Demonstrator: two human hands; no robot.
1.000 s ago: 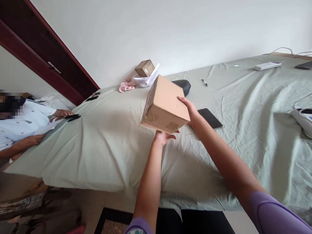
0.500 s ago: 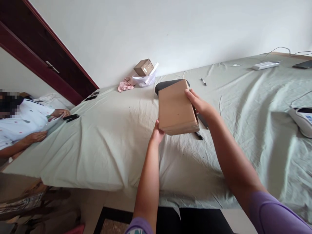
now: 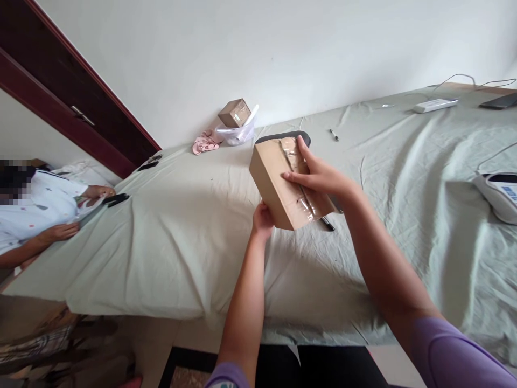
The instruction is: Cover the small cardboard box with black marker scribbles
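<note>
A cardboard box [image 3: 270,183] was held tilted in the air above a sage-green bedsheet [image 3: 169,253], its taped seam [image 3: 302,198] turned upward into view. It was supported from below by the left hand [image 3: 262,221], fingers curled around its edge, while the right hand [image 3: 319,175] gripped its top, fingers spread across the tape.

We look at a plain room
We see a white wall [image 3: 258,48], a dark red wooden door [image 3: 52,91] with a metal handle [image 3: 83,116], a bed [image 3: 161,258] under a pale green sheet [image 3: 404,269], and a beige floor [image 3: 194,334].
</note>
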